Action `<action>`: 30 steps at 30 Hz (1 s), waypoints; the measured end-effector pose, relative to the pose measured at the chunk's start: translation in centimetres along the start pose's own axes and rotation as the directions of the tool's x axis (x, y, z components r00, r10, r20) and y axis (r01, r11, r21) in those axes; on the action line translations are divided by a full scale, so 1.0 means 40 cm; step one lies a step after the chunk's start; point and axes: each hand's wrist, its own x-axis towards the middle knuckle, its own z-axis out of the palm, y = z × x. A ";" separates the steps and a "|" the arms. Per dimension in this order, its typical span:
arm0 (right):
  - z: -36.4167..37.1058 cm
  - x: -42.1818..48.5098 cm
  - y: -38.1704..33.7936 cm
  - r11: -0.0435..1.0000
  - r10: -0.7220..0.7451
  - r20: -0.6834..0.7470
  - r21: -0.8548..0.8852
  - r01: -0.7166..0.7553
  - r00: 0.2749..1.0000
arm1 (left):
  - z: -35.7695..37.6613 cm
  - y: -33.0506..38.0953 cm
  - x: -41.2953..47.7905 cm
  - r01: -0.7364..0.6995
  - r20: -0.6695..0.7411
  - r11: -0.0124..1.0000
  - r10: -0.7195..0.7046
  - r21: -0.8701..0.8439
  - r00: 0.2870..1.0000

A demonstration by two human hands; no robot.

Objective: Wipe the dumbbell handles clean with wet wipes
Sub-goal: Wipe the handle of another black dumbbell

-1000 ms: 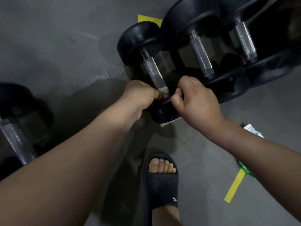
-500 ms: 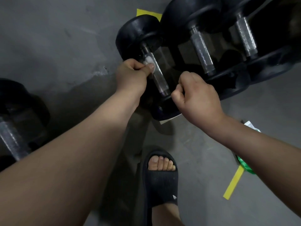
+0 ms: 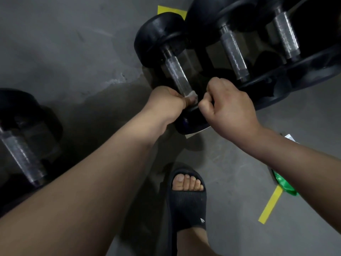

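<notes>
Back down at the near end of the handle [image 3: 175,72], after sitting up by the far weight [image 3: 158,34] half a second ago: left grip [image 3: 166,100]. Wraps the bar there and pinches a white wet wipe [image 3: 191,95] against the metal. Just across, unmoved: right grip [image 3: 230,111], curled over the rim of the near weight [image 3: 191,124], seemingly to steady it.

Looks like mid-wipe on this one dumbbell, with strokes running the length of the bar; probably close to done here, though no telling from the metal itself. Still to check or do, by the look of it: two bigger handles to the right [image 3: 233,54] [image 3: 286,36], neither with a wipe on it, and another dumbbell [image 3: 20,150] well apart on the left. Cannot say whether any of those is already clean.

Lies leftmost in the row, just ahead of the sandal [image 3: 187,198], on the grey floor [image 3: 64,43]. Long axis from the near weight under both grips, up and away, leaning slightly left, to the far weight. Near the right forearm, a green wipe packet [image 3: 284,183].
</notes>
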 end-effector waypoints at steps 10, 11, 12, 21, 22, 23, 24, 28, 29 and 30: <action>-0.004 0.000 0.006 1.000 -0.008 -0.018 0.003 0.008 1.000 | -0.016 -0.033 -0.002 -0.016 -0.053 0.997 0.020 0.070 0.998; -0.005 0.000 0.005 1.000 -0.006 -0.016 0.001 0.006 1.000 | -0.014 -0.034 0.001 -0.019 -0.060 0.997 0.024 0.078 0.998; -0.004 0.001 0.004 1.000 -0.005 -0.012 0.003 0.005 1.000 | -0.014 -0.036 0.005 -0.021 -0.067 0.996 0.027 0.083 0.997; 0.000 -0.001 0.002 1.000 0.003 -0.030 -0.009 -0.003 1.000 | -0.002 -0.058 0.029 -0.015 -0.126 0.997 0.005 -0.079 0.992; 0.000 -0.001 0.002 1.000 0.001 -0.034 -0.009 -0.001 0.999 | -0.004 -0.062 0.023 -0.022 -0.111 0.995 0.011 -0.102 0.994; 0.001 0.000 0.003 1.000 -0.002 -0.040 -0.012 0.002 0.999 | -0.006 -0.067 0.016 -0.032 -0.098 0.992 0.020 -0.124 0.995; 0.001 0.000 0.003 1.000 -0.003 -0.044 -0.017 0.003 0.999 | -0.007 -0.069 0.009 -0.041 -0.092 0.989 0.028 -0.145 0.995; -0.001 -0.001 0.003 1.000 0.009 -0.030 -0.016 -0.009 1.000 | 0.010 -0.042 0.002 -0.033 -0.179 0.980 -0.003 -0.198 0.984; -0.002 -0.001 0.002 1.000 0.006 -0.029 -0.013 -0.006 1.000 | 0.012 -0.027 0.007 -0.022 -0.212 0.975 -0.026 -0.222 0.977; -0.001 0.000 0.002 1.000 0.002 -0.030 -0.012 -0.002 1.000 | 0.010 -0.012 0.015 -0.014 -0.234 0.964 -0.050 -0.265 0.971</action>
